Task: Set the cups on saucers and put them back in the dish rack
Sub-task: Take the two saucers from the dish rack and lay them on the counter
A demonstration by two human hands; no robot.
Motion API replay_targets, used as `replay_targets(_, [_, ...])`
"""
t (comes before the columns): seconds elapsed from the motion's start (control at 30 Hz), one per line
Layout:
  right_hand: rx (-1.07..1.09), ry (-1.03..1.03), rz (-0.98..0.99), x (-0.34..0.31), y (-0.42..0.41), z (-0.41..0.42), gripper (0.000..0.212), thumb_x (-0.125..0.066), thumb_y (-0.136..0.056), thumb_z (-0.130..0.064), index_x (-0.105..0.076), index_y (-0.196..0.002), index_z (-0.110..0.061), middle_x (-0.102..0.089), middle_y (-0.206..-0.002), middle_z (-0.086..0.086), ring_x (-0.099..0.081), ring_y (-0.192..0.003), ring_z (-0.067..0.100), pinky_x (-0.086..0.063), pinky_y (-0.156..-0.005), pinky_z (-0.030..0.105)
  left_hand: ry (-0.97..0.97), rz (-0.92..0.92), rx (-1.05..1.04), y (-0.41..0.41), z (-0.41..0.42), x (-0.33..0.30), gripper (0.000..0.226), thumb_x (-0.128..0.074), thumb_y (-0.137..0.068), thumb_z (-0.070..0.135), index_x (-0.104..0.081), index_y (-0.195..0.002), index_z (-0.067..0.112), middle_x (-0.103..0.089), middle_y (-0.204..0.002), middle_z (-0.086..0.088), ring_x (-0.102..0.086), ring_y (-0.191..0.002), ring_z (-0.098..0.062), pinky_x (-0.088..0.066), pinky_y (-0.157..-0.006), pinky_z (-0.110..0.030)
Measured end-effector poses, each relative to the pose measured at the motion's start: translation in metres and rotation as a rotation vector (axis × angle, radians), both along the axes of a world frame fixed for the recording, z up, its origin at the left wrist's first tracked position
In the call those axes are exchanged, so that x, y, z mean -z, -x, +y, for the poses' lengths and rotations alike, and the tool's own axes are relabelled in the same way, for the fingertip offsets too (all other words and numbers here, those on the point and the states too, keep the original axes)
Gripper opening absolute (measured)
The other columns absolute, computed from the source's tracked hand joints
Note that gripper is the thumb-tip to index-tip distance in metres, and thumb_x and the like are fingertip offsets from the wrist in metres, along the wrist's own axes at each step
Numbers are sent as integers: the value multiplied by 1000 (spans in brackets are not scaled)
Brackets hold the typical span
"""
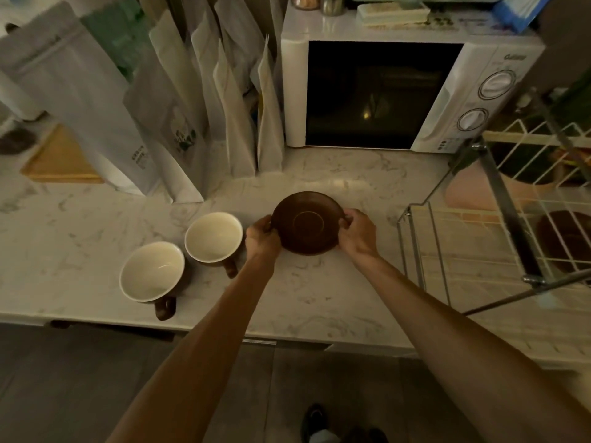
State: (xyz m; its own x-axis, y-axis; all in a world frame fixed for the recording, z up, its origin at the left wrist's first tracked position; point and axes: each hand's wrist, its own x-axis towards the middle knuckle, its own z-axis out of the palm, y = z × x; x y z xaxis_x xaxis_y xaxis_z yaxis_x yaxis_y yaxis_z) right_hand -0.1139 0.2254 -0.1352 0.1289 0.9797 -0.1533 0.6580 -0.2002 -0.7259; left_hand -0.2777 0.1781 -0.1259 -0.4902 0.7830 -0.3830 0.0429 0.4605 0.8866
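Brown saucer (pixel 307 222) held at both edges, left hand (pixel 263 237) and right hand (pixel 357 233) fingers clamped on rim | step: placing saucer on surface (pixel 319 292) | next: you lift nearest cup (pixel 213 237) onto it

My left hand (pixel 263 235) and right hand (pixel 356 233) reach forward on outstretched bare arms, fingers curled, each pinching a rim.
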Motion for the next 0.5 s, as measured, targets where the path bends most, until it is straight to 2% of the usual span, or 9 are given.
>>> replay_targets(0.1, [0, 4, 1, 1, 1, 1, 28, -49, -97, -11, -66, -118, -8, -69, -117, 15, -62, -111, 32, -50, -93, 39, -1, 23, 17, 1, 1, 0, 39, -43, -89, -2, -66, -117, 11, -68, -111, -7, -61, -101, -21, -47, -84, -26])
replay_targets(0.27, [8, 16, 25, 1, 2, 0, 26, -49, -96, -11, -66, -116, -9, -69, -113, 15, -64, -106, 33, -54, -90, 46, 26, 16, 6, -1, 2, -2, 46, -43, -92, -2, -55, -135, 9, -61, -132, -9, -55, -122, -24, -42, -96, -24])
replay_targets(0.43, [-29, 33, -12, -5, 0, -3, 28, -48, -97, -14, -64, -120, -7, -68, -118, 15, -61, -113, 33, -49, -93, 37, 52, 92, 86, 2, 1, -3, 47, -44, -95, 5, -47, -141, 11, -58, -136, -12, -54, -124, -27, -43, -99, -29])
replay_targets(0.5, [-40, 40, -24, -8, -1, -5, 30, -47, -99, -16, -61, -123, -7, -66, -122, 16, -60, -115, 34, -46, -92, 35, 74, 126, 123, 3, -1, -5, 48, -46, -95, 11, -44, -143, 12, -57, -137, -13, -53, -125, -29, -43, -106, -36])
